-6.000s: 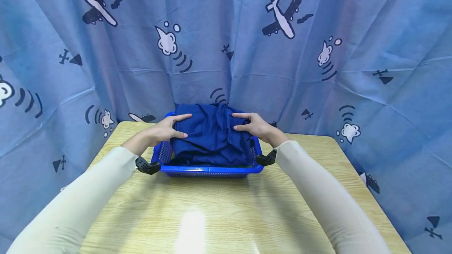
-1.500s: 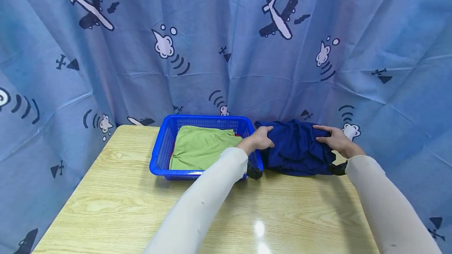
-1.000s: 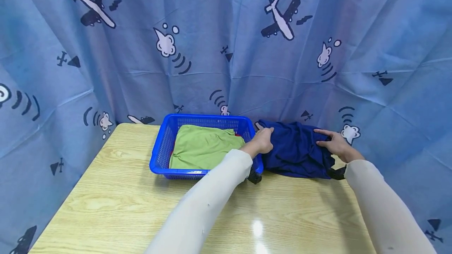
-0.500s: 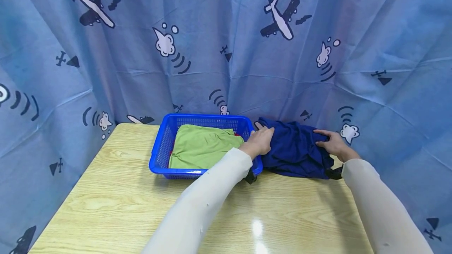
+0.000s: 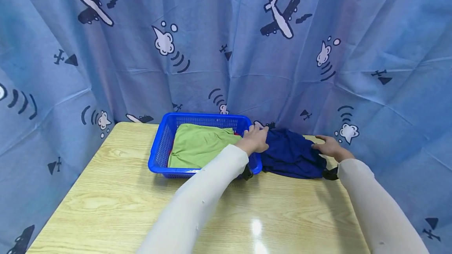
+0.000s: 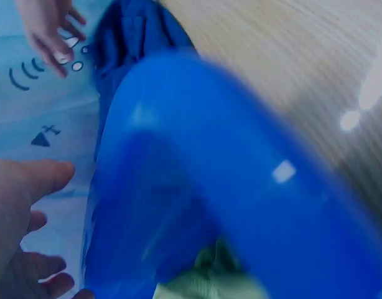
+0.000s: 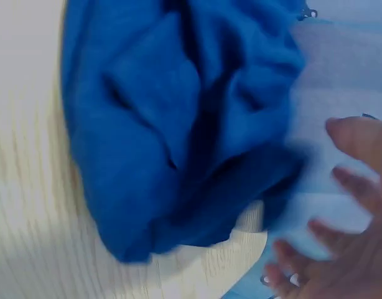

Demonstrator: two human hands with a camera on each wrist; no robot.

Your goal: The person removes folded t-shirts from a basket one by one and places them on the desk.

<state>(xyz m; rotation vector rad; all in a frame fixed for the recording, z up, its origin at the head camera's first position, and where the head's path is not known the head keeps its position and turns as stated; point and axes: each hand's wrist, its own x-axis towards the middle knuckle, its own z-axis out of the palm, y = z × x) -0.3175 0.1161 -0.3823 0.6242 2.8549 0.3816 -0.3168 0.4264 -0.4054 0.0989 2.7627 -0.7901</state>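
Observation:
A navy blue cloth (image 5: 291,154) lies crumpled on the table, just right of the blue plastic basket (image 5: 157,156). My left hand (image 5: 255,139) hovers over the basket's right rim, fingers spread and holding nothing. In the left wrist view, that hand (image 6: 20,230) is beside the blurred rim. My right hand (image 5: 331,149) is at the cloth's right end. The right wrist view shows this hand (image 7: 346,243) apart from the cloth (image 7: 178,124), its fingers loosely bent around nothing. A light green cloth (image 5: 201,146) lies flat in the basket, with bits of red showing beside it.
The basket and cloth sit toward the back of a wooden table (image 5: 106,207). Behind it hangs a blue curtain (image 5: 212,50) printed with airplanes, close to the table's back edge. Black straps are on both wrists.
Six seconds ago both hands held the navy cloth at the basket. It has moved right onto the table, uncovering the green cloth. Both hands have since let go, and the navy cloth has sunk lower.

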